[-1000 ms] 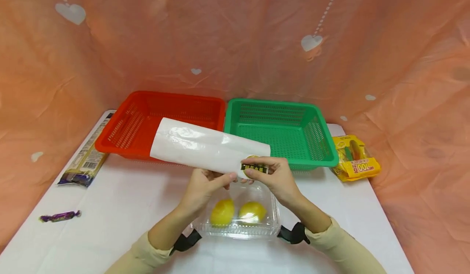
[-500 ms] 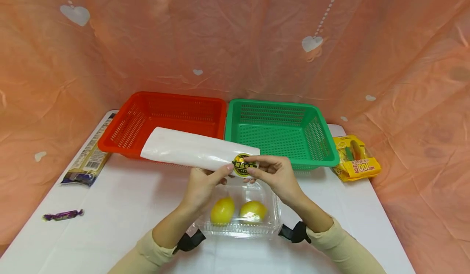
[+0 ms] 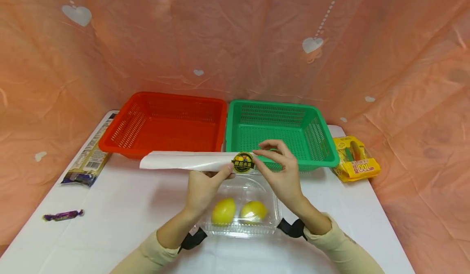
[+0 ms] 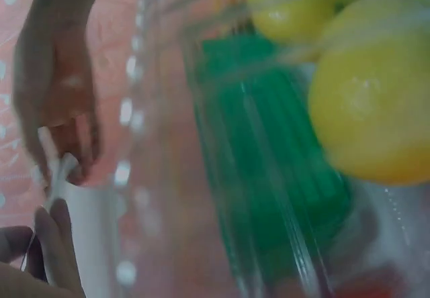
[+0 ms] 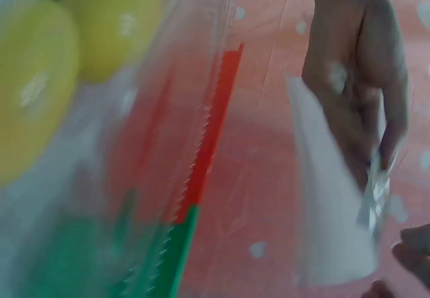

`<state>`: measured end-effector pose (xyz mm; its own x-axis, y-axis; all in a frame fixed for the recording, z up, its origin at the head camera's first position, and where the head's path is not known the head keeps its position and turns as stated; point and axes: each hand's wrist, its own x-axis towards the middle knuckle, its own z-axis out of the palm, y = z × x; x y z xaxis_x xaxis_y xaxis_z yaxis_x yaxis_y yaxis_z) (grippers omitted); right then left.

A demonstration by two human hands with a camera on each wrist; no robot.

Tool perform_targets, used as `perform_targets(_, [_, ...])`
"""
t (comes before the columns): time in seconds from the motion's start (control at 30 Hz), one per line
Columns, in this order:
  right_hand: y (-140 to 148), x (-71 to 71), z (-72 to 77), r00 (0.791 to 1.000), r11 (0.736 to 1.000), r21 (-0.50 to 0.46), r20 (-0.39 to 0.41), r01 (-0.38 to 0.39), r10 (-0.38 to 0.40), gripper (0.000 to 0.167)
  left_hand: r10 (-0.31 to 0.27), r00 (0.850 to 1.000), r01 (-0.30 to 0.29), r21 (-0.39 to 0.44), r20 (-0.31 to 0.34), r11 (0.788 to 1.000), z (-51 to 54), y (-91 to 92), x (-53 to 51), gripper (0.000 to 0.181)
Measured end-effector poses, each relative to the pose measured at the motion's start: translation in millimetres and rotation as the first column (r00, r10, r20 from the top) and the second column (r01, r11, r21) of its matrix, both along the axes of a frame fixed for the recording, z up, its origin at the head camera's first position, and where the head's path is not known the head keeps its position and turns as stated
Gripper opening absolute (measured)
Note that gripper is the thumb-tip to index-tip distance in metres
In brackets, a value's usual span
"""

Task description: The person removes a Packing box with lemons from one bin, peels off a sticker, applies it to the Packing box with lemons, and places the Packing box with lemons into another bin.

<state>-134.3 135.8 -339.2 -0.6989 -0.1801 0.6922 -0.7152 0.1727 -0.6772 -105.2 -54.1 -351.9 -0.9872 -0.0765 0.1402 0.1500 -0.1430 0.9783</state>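
A white sticker sheet, held nearly level, has a round black and gold fruit sticker at its right end. My left hand grips the sheet from below, its thumb on top beside the sticker. At the sheet's right end, my right hand has its thumb and index fingertips curled together on the sticker's edge; the exact contact is blurred in both wrist views. Below the hands stands a clear plastic clamshell box containing two yellow lemons, a left one and a right one.
Behind the hands are a red basket and a green basket, side by side. Packaged snacks lie beyond them: a gold and blue packet at left, a yellow bag at right. A purple wrapped candy lies at the left.
The sheet has shifted left and tipped from a broad face to nearly edge-on. My right fingers have moved from across the sticker to its right edge, uncovering its print.
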Motion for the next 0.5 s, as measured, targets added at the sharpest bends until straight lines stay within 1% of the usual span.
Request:
perform_targets(0.03, [-3, 0.9, 0.8, 0.996, 1.000, 0.026, -0.089, 0.015, -0.013, 0.023, 0.008, 1.000, -0.008, -0.008, -0.019, 1.000, 0.3, 0.9, 0.6, 0.022])
perform_targets(0.1, [-9, 2.7, 2.6, 0.972, 0.997, 0.076, -0.235, 0.013, 0.005, 0.025, 0.018, 0.998, -0.019, -0.012, -0.062, 1.000, 1.0, 2.2, 1.3, 0.023])
perform_targets(0.17, [-15, 4.4, 3.6, 0.949, 0.992, 0.127, -0.310, -0.010, 0.049, 0.026, 0.031, 0.994, -0.033, -0.016, -0.107, 0.999, 1.8, 2.6, 1.5, 0.026])
perform_targets(0.23, [-19, 4.9, 3.1, 0.939, 0.988, 0.152, -0.335, -0.023, 0.073, 0.029, 0.035, 0.988, -0.040, -0.027, -0.151, 0.999, 2.4, 2.3, 1.1, 0.029])
perform_targets(0.27, [-20, 4.9, 2.8, 0.938, 0.988, 0.155, -0.337, -0.025, 0.077, 0.030, 0.030, 0.985, -0.036, -0.034, -0.171, 0.999, 2.6, 1.8, 1.0, 0.031])
perform_targets(0.3, [-21, 5.0, 2.3, 0.940, 0.988, 0.154, -0.331, -0.031, 0.081, 0.031, 0.023, 0.981, -0.032, -0.042, -0.191, 0.999, 2.7, 1.2, 0.9, 0.033])
perform_targets(0.4, [-21, 5.1, 0.5, 0.947, 0.989, 0.139, -0.304, -0.060, 0.100, 0.035, -0.021, 0.967, 0.009, -0.051, -0.253, 0.999, 2.5, -0.7, 0.5, 0.036])
perform_targets(0.5, [-19, 5.6, 0.4, 0.956, 0.988, 0.116, -0.263, -0.103, 0.131, 0.036, -0.063, 0.949, 0.048, -0.055, -0.309, 0.997, 2.9, -3.4, 0.4, 0.036])
